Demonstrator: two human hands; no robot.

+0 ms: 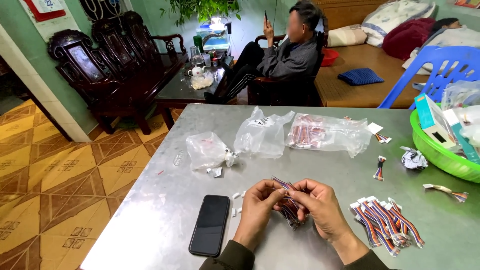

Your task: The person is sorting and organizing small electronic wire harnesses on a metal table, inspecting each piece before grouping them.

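Observation:
My left hand point(258, 208) and my right hand point(321, 207) meet over the metal table point(150, 220), both pinching a small bundle of multicoloured ribbon wires point(287, 198) with white connectors. The wires hang between my fingers, partly hidden by them. A pile of the same wire bundles point(387, 220) lies just right of my right hand. A black phone point(210, 224) lies face up to the left of my left hand.
Clear plastic bags point(262, 134), one holding more wires point(325, 132), lie mid-table. Loose wire bundles point(379, 168) and a crumpled wrapper point(414, 159) sit right. A green basket point(440, 155) with boxes is at the right edge. A seated person point(285, 55) and dark wooden chairs point(115, 60) are beyond.

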